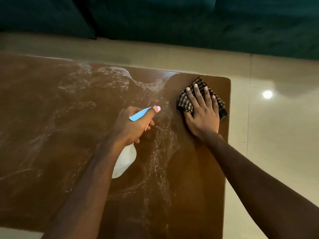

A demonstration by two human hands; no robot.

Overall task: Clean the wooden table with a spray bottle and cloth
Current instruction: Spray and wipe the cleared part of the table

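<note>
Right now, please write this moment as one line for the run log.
left hand: holds spray bottle | right hand: flat on cloth | table: wet streaks left and middle, right strip wiped

Glossy beige floor tiles (276,135), green sofa (189,19)

On the wooden table (51,118), the big wet part left of the spray bottle (125,161) lies bare for a hand to pass, while right of the bottle only a thin strip stays free before the cloth (185,100) under the right hand (202,114).
</note>
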